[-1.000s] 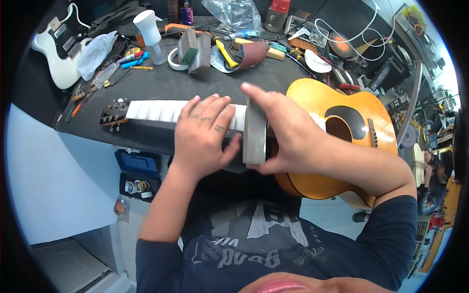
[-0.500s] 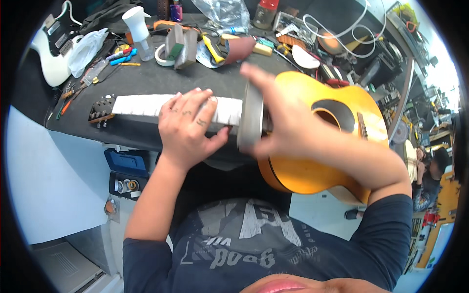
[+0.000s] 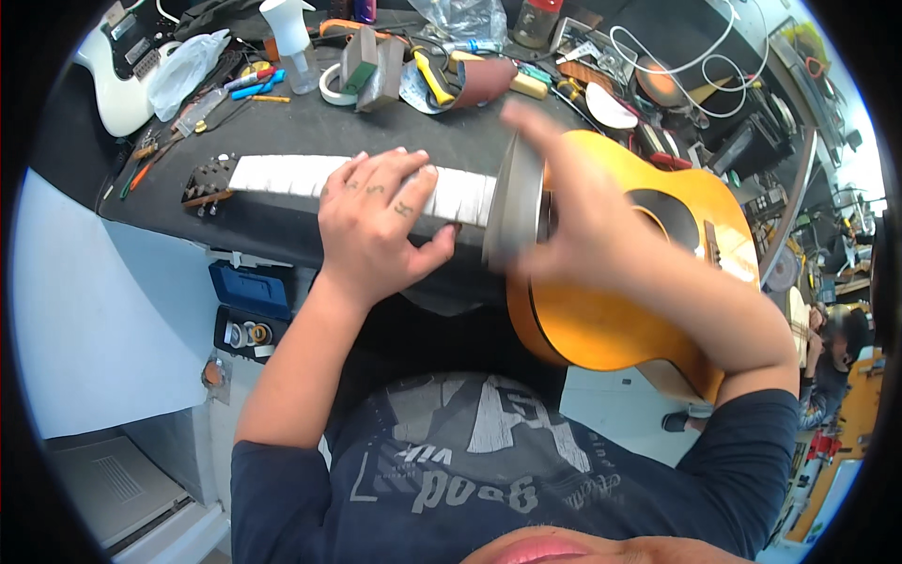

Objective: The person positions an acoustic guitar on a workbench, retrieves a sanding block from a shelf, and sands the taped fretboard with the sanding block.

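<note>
1. My left hand (image 3: 376,221) lay palm down on the white-taped neck (image 3: 362,183) of the orange-yellow acoustic guitar (image 3: 620,282), fingers spread flat and pressing, thumb hooked over the near edge; it gripped nothing, just pinned the neck.
2. My right hand (image 3: 573,221) was blurred, fingers curled around a grey rectangular sanding block (image 3: 515,211) held upright on the neck, right where the neck meets the body; fingers closed on the block, thumb side not clear.
3. The guitar lay across the near edge of the dark workbench (image 3: 310,132): headstock (image 3: 207,183) with tuners to the left, round body to the right and hanging off the near edge toward my lap.
4. The block sat just right of my left hand, near but apart from the thumb.
5. Far side of the bench: white spray bottle (image 3: 287,38), roll of white tape (image 3: 331,86), two grey-brown blocks (image 3: 371,61), yellow-handled tool (image 3: 432,75), a clear plastic bag (image 3: 465,19).
6. Far left: white electric guitar body (image 3: 117,85), plus markers and small hand tools lying loose.
7. Below the bench on the left: blue open case (image 3: 249,291) with small rolls inside.
</note>
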{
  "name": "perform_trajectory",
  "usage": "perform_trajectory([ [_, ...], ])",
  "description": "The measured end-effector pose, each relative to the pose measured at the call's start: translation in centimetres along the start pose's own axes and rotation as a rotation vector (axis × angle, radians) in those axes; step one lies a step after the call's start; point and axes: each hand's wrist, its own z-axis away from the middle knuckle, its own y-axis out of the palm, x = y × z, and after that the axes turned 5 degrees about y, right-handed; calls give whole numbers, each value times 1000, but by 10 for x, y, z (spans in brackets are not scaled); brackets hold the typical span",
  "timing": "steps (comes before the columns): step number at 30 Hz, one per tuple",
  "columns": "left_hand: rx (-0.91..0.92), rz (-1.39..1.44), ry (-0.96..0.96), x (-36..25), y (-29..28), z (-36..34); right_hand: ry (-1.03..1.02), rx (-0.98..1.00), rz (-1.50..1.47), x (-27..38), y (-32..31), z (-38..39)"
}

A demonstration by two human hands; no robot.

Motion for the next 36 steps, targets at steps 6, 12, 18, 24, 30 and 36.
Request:
perform_trajectory([
  [6,16,30,-5,1,2,5,-142,47,41,9,3,13],
  [12,59,125,-45,2,-11,-7,-63,-127,30,-17,-6,-18],
  [18,229,946,-30,17,-44,-87,-80,-54,-45,9,-40,-29],
  [24,497,1383,28,32,-4,-141,1,-276,103,20,-35,0],
  [30,631,1059,91,30,26,-123,469,-295,371,55,-29,83],
  [36,634,732,229,15,19,-122,866,-127,424,92,35,103],
])
